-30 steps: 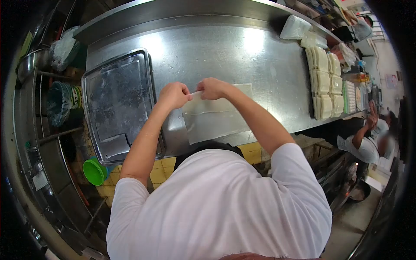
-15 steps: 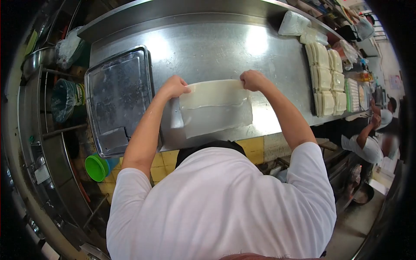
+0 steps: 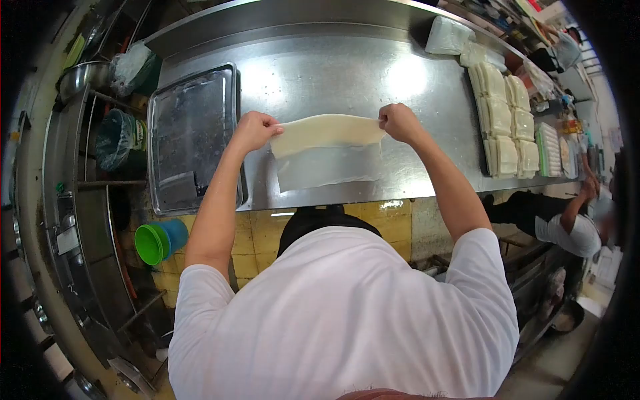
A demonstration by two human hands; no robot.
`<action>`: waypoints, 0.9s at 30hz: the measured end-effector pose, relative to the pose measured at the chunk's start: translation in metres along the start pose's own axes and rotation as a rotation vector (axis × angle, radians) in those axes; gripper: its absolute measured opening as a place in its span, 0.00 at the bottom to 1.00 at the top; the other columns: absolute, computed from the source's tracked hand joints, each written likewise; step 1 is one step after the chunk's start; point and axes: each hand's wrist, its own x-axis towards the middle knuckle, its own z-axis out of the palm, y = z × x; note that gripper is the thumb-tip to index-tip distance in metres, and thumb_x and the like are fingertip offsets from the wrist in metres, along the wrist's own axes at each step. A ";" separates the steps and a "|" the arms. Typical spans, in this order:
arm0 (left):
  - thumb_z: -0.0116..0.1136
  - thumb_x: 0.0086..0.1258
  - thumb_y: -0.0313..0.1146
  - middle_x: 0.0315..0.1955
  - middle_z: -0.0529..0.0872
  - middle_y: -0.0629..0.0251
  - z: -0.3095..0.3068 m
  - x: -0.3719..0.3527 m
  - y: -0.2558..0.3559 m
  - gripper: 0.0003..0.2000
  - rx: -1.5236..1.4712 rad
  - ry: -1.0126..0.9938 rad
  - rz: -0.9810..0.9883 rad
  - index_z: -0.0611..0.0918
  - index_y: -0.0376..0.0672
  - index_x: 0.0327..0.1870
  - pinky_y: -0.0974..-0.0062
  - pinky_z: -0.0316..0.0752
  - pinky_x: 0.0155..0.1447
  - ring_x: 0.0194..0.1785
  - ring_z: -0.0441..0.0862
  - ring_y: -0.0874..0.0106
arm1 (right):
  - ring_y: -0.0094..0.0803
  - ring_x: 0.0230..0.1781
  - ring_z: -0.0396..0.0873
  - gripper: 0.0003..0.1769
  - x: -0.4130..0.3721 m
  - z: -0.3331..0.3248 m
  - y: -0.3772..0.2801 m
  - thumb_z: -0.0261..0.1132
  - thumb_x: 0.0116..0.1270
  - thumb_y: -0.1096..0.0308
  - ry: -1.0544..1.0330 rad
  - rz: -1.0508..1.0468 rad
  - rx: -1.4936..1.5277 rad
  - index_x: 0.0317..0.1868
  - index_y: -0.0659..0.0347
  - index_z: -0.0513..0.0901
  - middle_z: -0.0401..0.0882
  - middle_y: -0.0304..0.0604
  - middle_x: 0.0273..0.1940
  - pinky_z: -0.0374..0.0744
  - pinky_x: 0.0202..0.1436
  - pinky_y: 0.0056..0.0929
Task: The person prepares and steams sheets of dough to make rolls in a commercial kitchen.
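A thin, pale, translucent rice noodle sheet [image 3: 327, 133] hangs between my hands over the steel table [image 3: 320, 73]. Its upper band looks creamier and doubled, while the lower part is clearer and spreads low toward the table's near edge. My left hand [image 3: 258, 131] pinches the sheet's upper left corner, fingers closed. At the upper right corner, my right hand [image 3: 401, 124] grips the sheet the same way. The top edge arches slightly between them. A dark, wet metal tray [image 3: 193, 133] lies on the table beside my left forearm.
Stacks of folded pale sheets [image 3: 499, 119] stand at the table's right end, with plastic-wrapped packs [image 3: 449, 36] behind. On the floor at left are a green bucket [image 3: 153, 244] and a bag-lined bin [image 3: 119, 140]. Another person [image 3: 567, 227] works at far right.
The view has shifted slightly. My hands have moved a little farther apart, and the top edge of the sheet now arches more between them. Both hands keep hold of its corners.
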 end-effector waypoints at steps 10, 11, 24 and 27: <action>0.70 0.65 0.36 0.32 0.91 0.55 0.014 -0.088 0.011 0.10 0.005 0.156 0.038 0.91 0.42 0.42 0.69 0.79 0.41 0.32 0.87 0.65 | 0.56 0.37 0.85 0.08 -0.082 0.002 -0.011 0.66 0.62 0.70 0.107 0.054 0.131 0.38 0.62 0.89 0.86 0.58 0.34 0.82 0.45 0.48; 0.69 0.65 0.37 0.33 0.91 0.55 0.018 -0.097 0.008 0.10 0.027 0.179 0.061 0.91 0.42 0.41 0.68 0.79 0.41 0.33 0.87 0.62 | 0.56 0.37 0.85 0.08 -0.093 0.006 -0.013 0.66 0.62 0.70 0.109 0.053 0.135 0.38 0.62 0.89 0.86 0.58 0.34 0.82 0.45 0.48; 0.70 0.62 0.30 0.49 0.90 0.58 0.076 -0.156 -0.045 0.13 0.085 0.303 0.068 0.89 0.41 0.48 0.64 0.77 0.61 0.55 0.83 0.57 | 0.57 0.45 0.85 0.16 -0.142 0.069 -0.034 0.64 0.63 0.68 -0.039 0.077 0.183 0.51 0.59 0.89 0.86 0.62 0.43 0.82 0.54 0.50; 0.69 0.64 0.31 0.47 0.90 0.57 0.075 -0.145 -0.050 0.11 0.030 0.385 0.023 0.89 0.42 0.47 0.64 0.77 0.60 0.53 0.84 0.58 | 0.57 0.46 0.84 0.16 -0.103 0.074 -0.070 0.64 0.64 0.67 0.008 0.005 0.211 0.51 0.59 0.88 0.86 0.61 0.43 0.81 0.55 0.50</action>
